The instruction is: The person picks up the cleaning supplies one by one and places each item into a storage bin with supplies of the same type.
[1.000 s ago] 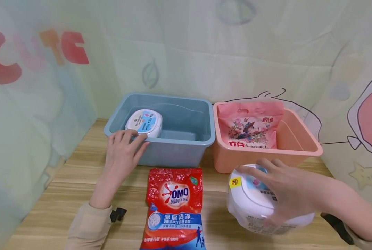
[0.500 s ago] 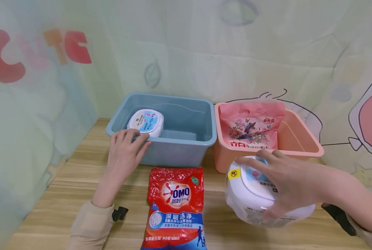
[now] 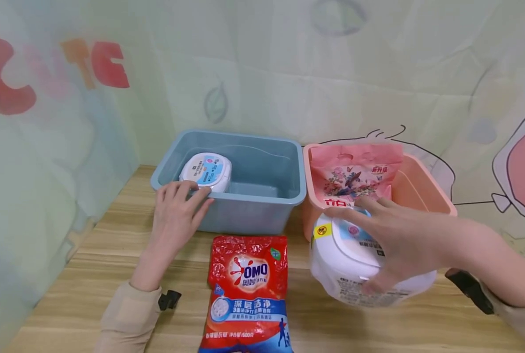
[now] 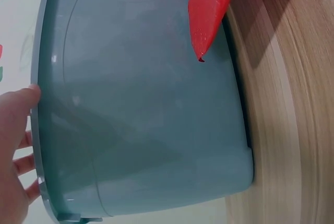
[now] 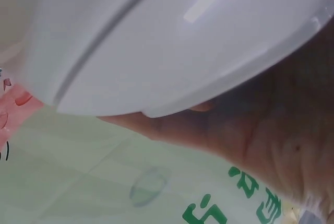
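Note:
My right hand (image 3: 399,240) grips a white plastic tub with a lid (image 3: 337,260), thumb on the near side and fingers over the top. The tub is tilted, in front of the pink bin (image 3: 421,196), overlapping its front wall in the head view. Close up, its glossy white side (image 5: 198,41) fills much of the right wrist view. My left hand (image 3: 176,211) holds the front rim of the blue bin (image 3: 240,215), with the thumb (image 4: 28,96) against the rim and fingers beyond it. A similar white tub (image 3: 207,171) sits inside the blue bin's left part.
A red and blue OMO washing powder bag (image 3: 249,294) lies on the wooden table (image 3: 90,289) before the blue bin. Inside the pink bin stands a pink printed bag (image 3: 355,171). A printed cloth backdrop (image 3: 262,73) hangs close behind the bins.
My right hand has raised the white tub and carried it slightly left, toward the pink bin. The left hand stays on the blue bin's rim.

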`<state>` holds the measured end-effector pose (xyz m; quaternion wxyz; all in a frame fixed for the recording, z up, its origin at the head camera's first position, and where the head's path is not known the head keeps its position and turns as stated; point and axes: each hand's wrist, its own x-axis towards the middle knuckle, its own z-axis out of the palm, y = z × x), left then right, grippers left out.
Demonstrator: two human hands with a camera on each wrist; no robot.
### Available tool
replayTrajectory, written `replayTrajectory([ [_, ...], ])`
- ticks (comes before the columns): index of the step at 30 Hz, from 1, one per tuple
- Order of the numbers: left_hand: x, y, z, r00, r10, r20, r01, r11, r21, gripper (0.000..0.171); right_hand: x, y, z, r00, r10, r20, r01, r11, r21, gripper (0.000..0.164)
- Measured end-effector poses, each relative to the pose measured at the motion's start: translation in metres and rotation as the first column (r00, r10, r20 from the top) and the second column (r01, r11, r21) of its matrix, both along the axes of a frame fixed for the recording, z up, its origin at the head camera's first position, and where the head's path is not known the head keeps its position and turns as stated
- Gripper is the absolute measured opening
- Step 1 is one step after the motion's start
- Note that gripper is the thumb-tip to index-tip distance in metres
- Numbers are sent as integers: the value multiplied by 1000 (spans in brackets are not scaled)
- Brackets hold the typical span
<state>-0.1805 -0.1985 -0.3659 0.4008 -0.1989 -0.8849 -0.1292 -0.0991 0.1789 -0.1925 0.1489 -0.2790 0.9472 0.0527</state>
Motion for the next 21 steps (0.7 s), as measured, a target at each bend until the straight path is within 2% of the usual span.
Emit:
replayTrajectory([
  [12, 0, 0, 0, 1000, 11, -23, -12, 1000, -12, 26, -11, -12, 16, 999, -23, 23, 24, 998, -53, 106],
  [21, 1, 1, 1, 1000, 19, -18, -20, 1000, -11, 26, -18, -20, 23, 998, -58, 1, 58, 994, -88, 107],
])
